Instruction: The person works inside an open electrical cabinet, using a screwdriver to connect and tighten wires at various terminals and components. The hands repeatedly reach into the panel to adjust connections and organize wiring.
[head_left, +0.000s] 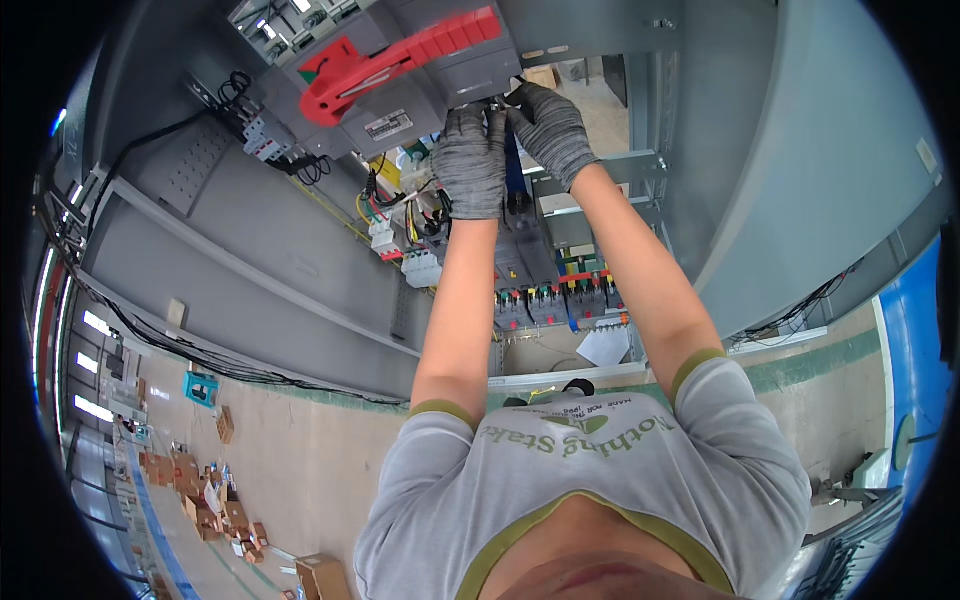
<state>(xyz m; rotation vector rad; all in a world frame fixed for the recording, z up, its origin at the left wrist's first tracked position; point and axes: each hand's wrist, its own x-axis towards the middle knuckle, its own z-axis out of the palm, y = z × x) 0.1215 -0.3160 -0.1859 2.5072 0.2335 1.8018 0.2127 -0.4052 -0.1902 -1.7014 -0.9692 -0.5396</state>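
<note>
Both my hands wear grey knit gloves and reach up to the lower edge of a large grey switch unit (420, 95) with a red rotary handle (400, 60). My left hand (470, 165) is closed at that edge, its back toward me; what its fingers grip is hidden. Close beside it on the right, my right hand (553, 133) bends inward with fingers closed near a small metal part, too small to name. Below the hands a dark blue strip (515, 170) runs down toward grey breakers (525, 250).
A grey cabinet wall (260, 250) rises on the left and a grey panel (830, 170) on the right. Small breakers with loose wires (265, 138) hang at the left. Lower breakers (545, 305) have coloured terminals. Cardboard boxes (205, 505) lie on the floor.
</note>
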